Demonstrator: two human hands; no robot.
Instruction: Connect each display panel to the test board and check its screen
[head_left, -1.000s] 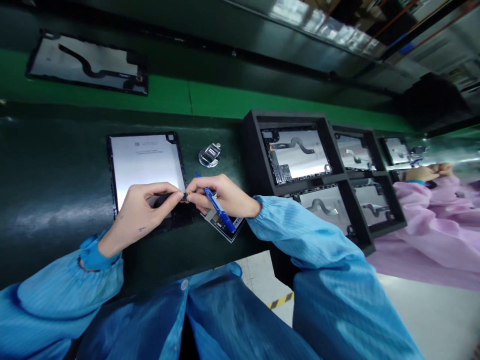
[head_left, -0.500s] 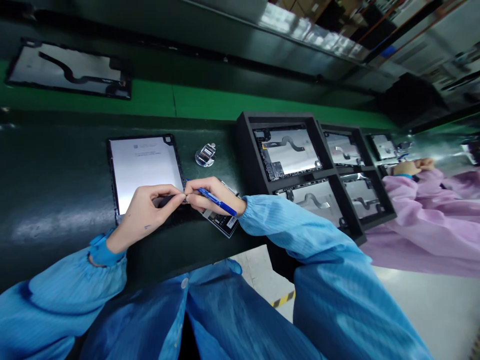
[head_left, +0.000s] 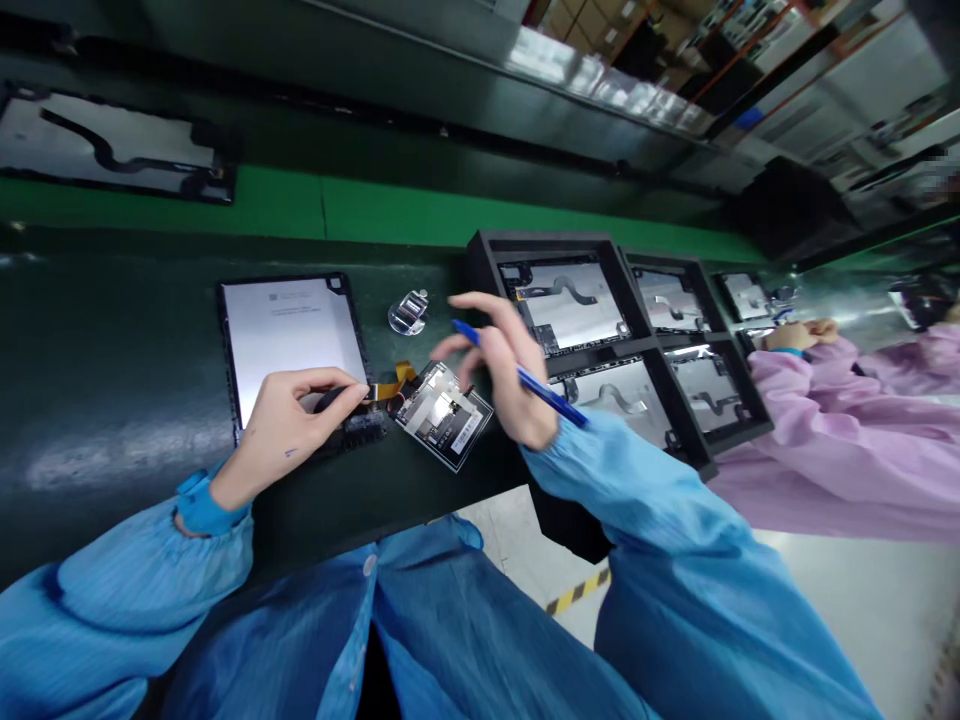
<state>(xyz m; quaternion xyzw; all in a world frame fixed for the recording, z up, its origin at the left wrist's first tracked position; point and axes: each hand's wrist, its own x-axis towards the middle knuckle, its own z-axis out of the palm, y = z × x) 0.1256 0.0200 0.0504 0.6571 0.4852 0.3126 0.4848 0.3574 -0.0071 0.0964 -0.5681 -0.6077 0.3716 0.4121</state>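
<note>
My left hand [head_left: 300, 418] is closed in a pinch at the lower edge of a tablet screen [head_left: 296, 320], which lies pale side up. Between thumb and forefinger is the end of a ribbon cable, dark under my fingers, meeting an orange flex strip [head_left: 388, 391]. That strip leads to a small board with a metal and black face [head_left: 442, 415], lying tilted on the bench. Above this board my right hand [head_left: 510, 370] is raised and slightly blurred, a blue pen [head_left: 551, 396] tucked in it while the fingertips spread apart.
A shiny metal tape dispenser or similar piece [head_left: 409, 312] stands behind the board. To the right, a black divided tray [head_left: 480, 270] holds several screens with flex cables. Another screen [head_left: 150, 150] lies at back left. A co-worker in pink sleeves [head_left: 802, 420] sits farther right.
My right hand has lifted away from my left and moved right and up with the blue pen, uncovering the orange strip and the board. My left hand stays put.
</note>
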